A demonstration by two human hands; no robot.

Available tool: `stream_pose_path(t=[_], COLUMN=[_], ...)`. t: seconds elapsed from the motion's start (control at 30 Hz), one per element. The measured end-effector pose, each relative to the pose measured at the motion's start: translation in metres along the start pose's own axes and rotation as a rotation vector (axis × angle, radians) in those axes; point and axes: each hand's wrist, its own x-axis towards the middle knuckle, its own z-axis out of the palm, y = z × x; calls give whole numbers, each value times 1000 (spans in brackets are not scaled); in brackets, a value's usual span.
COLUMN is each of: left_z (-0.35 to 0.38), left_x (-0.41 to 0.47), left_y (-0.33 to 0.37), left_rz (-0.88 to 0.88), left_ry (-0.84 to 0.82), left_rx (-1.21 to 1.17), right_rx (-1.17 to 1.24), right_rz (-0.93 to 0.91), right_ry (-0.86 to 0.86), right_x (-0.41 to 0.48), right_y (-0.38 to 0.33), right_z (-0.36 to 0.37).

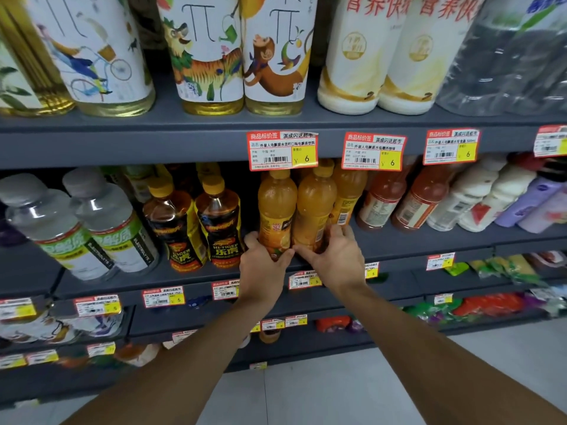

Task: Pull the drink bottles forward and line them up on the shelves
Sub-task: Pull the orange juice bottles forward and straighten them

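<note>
Two orange juice bottles with yellow caps stand side by side on the grey middle shelf (399, 240). My left hand (264, 265) grips the base of the left orange juice bottle (276, 207). My right hand (334, 256) grips the base of the right orange juice bottle (316, 207). Both bottles are upright and touch each other near the shelf's front edge. A third orange juice bottle (349, 191) stands behind them to the right. My thumbs almost meet between the two bottles.
Two dark Hi-Tiger bottles (196, 222) stand left of my hands, clear water bottles (76, 228) further left. Red drink bottles (402, 197) and white bottles (478, 197) stand to the right. Large tea bottles (239, 50) fill the shelf above. Price tags (282, 150) hang on the shelf edges.
</note>
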Motion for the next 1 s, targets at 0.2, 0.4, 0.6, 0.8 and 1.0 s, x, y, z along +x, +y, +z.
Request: stream_pose_path(t=[0.2,0.4,0.6,0.8,1.0], left_z=[5,5,5,4,8], left_x=[-2,7,9,3,-1], left_y=[1,-4,-6,-6,-7], left_rz=[-46,-32,-55,-17,-48], left_ry=[-4,-22,-46,20,68], left_rx=[16,34,32,47,8], right_rx=[202,299,280,255,107], right_rz=[-46,-164,-238,-295,-188], right_ry=[-28,-145,-215,-136,-146], right_x=[2,8,16,5,1], right_y=[11,20,28,30,22], right_z=[3,-6,-12,-11,-1])
